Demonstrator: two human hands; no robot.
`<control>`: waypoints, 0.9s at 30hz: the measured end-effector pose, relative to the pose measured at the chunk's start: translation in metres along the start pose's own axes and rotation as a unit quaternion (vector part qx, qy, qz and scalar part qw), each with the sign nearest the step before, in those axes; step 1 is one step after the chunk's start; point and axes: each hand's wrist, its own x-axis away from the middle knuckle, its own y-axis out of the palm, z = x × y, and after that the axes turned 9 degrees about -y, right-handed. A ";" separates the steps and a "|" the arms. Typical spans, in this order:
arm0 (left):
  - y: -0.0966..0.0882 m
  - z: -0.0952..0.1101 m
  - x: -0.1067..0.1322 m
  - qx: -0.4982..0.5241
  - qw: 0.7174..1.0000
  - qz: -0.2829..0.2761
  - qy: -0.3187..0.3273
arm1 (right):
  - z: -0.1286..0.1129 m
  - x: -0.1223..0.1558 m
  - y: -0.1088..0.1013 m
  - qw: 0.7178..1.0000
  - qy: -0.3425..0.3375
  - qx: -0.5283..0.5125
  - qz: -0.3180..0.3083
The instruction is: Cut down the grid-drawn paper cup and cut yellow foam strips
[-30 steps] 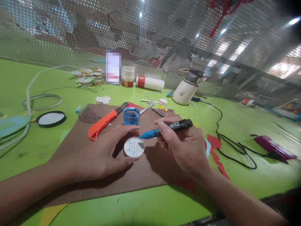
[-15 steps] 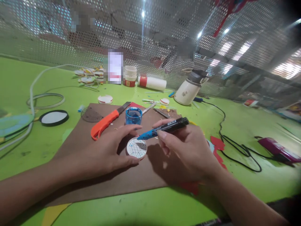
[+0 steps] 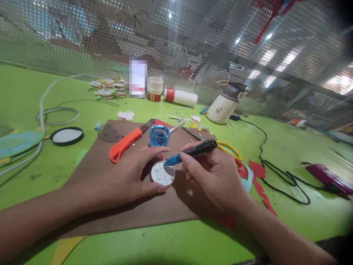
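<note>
Head view shows the left hand (image 3: 124, 173) curving thumb and fingers around a small round white disc (image 3: 162, 176) with blue dots, on or just above a flat brown board (image 3: 149, 213). The right hand (image 3: 217, 173) grips a black-and-blue marker (image 3: 197, 148), tip at the disc's face, near a blue-stained open jar (image 3: 159, 139).

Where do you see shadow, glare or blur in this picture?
Head view: a dark shadow lies on the board below the right hand; head view: bright patches glare behind the mesh, upper right; head view: the blue-green shape at the left edge looks smeared; head view: the screen is ringed by coarse blocks.
</note>
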 end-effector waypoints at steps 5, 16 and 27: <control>0.002 -0.003 -0.001 0.003 1.000 0.000 -0.001 | 0.001 0.001 0.001 1.000 0.001 -0.004 -0.012; 0.000 -0.001 0.000 -0.016 1.000 -0.013 -0.005 | 0.001 0.002 0.002 1.000 0.004 -0.003 -0.020; 0.000 -0.004 0.000 -0.041 0.999 -0.001 0.003 | 0.011 0.003 0.004 0.992 -0.001 0.123 0.025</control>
